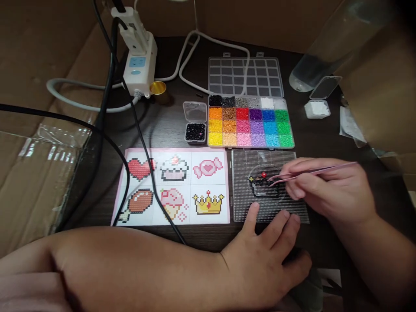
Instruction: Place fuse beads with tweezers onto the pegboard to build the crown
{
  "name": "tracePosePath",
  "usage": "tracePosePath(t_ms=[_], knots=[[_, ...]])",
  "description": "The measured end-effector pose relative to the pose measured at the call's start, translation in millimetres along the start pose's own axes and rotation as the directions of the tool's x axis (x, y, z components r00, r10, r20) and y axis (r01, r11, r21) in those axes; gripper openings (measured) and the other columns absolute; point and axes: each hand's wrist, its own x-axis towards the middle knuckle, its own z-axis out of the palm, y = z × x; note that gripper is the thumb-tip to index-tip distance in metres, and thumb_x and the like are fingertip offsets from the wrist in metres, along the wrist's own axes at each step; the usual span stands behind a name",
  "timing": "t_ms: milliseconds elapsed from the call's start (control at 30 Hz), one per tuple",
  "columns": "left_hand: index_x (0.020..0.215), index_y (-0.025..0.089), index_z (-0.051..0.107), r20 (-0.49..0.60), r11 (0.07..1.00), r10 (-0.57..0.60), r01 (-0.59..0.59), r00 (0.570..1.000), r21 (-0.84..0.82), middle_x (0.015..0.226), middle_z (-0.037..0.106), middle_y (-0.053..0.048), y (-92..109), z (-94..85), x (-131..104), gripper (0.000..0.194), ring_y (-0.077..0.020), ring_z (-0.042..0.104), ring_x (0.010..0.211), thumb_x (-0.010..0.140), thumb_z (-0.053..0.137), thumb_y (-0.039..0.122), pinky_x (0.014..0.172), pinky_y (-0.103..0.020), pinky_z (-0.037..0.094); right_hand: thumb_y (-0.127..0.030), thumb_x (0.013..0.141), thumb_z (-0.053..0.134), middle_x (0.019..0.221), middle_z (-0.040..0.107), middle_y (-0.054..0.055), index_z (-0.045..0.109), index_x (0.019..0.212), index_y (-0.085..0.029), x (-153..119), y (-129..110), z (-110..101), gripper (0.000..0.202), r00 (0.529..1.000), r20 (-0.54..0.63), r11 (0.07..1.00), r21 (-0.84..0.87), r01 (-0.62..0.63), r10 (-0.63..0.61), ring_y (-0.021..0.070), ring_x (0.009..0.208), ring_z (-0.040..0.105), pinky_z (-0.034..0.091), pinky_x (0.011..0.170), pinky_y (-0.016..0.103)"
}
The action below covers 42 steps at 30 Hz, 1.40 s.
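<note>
Bead design [264, 194] sits approx. mid-pegboard [240, 212], mostly black w/ a red spot near its top & a bit of yellow at its L corner. L to R: power strip [140, 71], then gold cup [158, 89]; black cable [156, 192] runs across pattern sheet [175, 186], so a tug on it could prob. shift the sheet. Next, small open box of black beads [195, 131] & big bead organiser [229, 80], lid up; a knock to either might spill & mix colours. Left hand [260, 264]: fingers spread apart, gripping nothing, tips at board's near edge; if it slips or presses unevenly, board may tilt & loose beads could hop off pegs. Right hand [338, 190]: fingers clamped on pink tweezers [325, 170], tips over the design; can't tell if a bead's between them. Shaky tips could snag placed beads. Far R: white-bead tub [312, 115], lid open, also tippable.
</note>
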Motion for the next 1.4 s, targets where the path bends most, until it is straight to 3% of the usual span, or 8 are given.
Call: tracePosePath(t_ms=[100,167,433,633,1067,1400], knots=[[0.131,0.033,0.051,0.005,1.0,-0.001,0.001,1.0,0.011,0.149,0.035,-0.018,1,-1.4,0,0.04,-0.0346,0.028,0.139,0.097,0.03,0.029,0.096,-0.065,0.033,-0.021,0.078,0.071,0.081,0.069,0.009,0.075,0.086,-0.023,6,0,-8,0.009,0.996,-0.055,0.964,0.26,-0.057,0.074,0.009,0.043,0.047,0.037,0.038,0.029],[0.132,0.034,0.051,0.01,1.0,-0.002,0.002,1.0,0.022,0.149,0.035,-0.017,1,-2.8,0,0.041,-0.0343,0.028,0.139,0.097,0.03,0.029,0.096,-0.065,0.034,-0.023,0.078,0.07,0.079,0.067,0.01,0.076,0.083,-0.022,10,1,-14,0.008,0.99,-0.085,0.951,0.298,-0.084,0.114,0.0077,0.041,0.042,0.032,0.036,0.028],[0.131,0.034,0.051,-0.018,0.999,-0.004,0.005,1.0,0.053,0.148,0.037,-0.016,0,-2.3,-1,0.04,-0.0335,0.03,0.138,0.097,0.03,0.029,0.096,-0.063,0.036,-0.035,0.082,0.061,0.072,0.059,0.008,0.075,0.079,-0.024,17,1,-19,0.017,0.975,0.025,0.922,0.319,-0.219,0.223,0.0058,0.039,0.036,0.026,0.036,0.028],[0.13,0.034,0.052,-0.018,0.999,-0.01,0.011,1.0,0.04,0.148,0.037,-0.016,1,-1.0,-1,0.04,-0.0332,0.031,0.138,0.097,0.031,0.03,0.096,-0.064,0.035,-0.038,0.077,0.066,0.071,0.058,0.007,0.073,0.075,-0.025,17,0,-17,0.015,0.961,0.026,0.901,0.343,-0.266,0.274,0.0059,0.039,0.033,0.023,0.035,0.027],[0.131,0.033,0.051,-0.006,0.999,-0.002,0.002,1.0,0.036,0.148,0.035,-0.018,0,-1.9,0,0.04,-0.0336,0.029,0.139,0.097,0.03,0.03,0.096,-0.064,0.034,-0.037,0.074,0.07,0.068,0.054,0.004,0.07,0.075,-0.025,18,0,-18,0.012,0.957,0.12,0.889,0.354,-0.291,0.265,0.0052,0.04,0.033,0.023,0.035,0.025],[0.131,0.033,0.051,-0.002,0.999,0.0,0.0,1.0,0.036,0.148,0.035,-0.018,-1,-2.3,-1,0.04,-0.0338,0.029,0.138,0.097,0.03,0.03,0.096,-0.064,0.032,-0.038,0.071,0.074,0.067,0.054,0.004,0.07,0.072,-0.024,18,-1,-16,0.015,0.947,0.118,0.871,0.371,-0.321,0.299,0.0048,0.039,0.033,0.024,0.035,0.026]])
